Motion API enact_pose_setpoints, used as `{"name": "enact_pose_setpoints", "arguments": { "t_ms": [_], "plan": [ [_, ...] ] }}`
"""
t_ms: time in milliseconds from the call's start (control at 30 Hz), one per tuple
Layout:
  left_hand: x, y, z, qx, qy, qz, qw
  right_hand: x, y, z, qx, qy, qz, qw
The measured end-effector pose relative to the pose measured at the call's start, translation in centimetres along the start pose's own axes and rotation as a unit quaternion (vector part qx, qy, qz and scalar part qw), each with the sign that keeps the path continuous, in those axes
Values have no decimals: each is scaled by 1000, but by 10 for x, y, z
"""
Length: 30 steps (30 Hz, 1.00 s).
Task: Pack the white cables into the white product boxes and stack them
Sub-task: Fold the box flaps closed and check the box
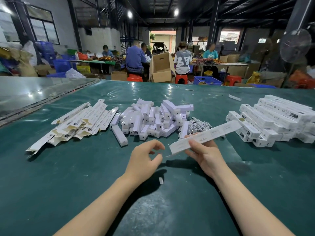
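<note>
Forearms (102, 201), left hand (144, 157) and right hand (205, 155) are bare.

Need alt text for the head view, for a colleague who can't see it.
The right hand holds a long white box above the green table; the left hand hovers loosely curled beside it. Behind lie flat cartons, small white boxes, white cables and stacked long boxes.

Hands: two, left hand (144, 157) and right hand (204, 155). Long box (213, 134) held: one. Heaps on the table: three, namely flat cartons (80, 121), small inner boxes (153, 118) and packed boxes (276, 118); the items in each are too many to count. Cable tangle (199, 125): one. Ceiling lamps (129, 14): two.
</note>
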State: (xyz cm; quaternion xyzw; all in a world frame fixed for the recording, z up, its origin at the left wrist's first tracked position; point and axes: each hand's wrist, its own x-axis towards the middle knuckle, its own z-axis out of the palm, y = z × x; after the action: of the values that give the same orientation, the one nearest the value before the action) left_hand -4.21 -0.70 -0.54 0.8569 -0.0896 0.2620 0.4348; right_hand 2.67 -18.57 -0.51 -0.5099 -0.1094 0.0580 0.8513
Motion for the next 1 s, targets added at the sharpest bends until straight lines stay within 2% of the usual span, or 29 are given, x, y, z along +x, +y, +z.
{"name": "enact_pose_setpoints", "arguments": {
  "t_ms": [67,167,300,433,600,733,900,1000],
  "plan": [
    [-1,2,3,7,-26,23,999,-2,1,4,4,-42,19,999],
    [0,2,5,-12,-11,33,999,-4,4,8,16,-61,37,997],
    [4,3,4,-136,16,-84,987,-4,4,6,53,-68,61,994],
    [9,0,-2,-224,-9,-167,960,-5,5,7,46,-88,68,993],
    [9,1,-1,-249,-43,-162,954,-6,5,7,67,-87,56,992],
    [8,3,-4,-271,-41,-170,946,-6,4,7,85,-115,69,987],
    [7,7,0,-340,-8,-210,917,-7,4,8,96,-149,81,981],
    [4,10,7,-374,-19,-238,896,-7,3,7,97,-160,77,979]
  ]
}}
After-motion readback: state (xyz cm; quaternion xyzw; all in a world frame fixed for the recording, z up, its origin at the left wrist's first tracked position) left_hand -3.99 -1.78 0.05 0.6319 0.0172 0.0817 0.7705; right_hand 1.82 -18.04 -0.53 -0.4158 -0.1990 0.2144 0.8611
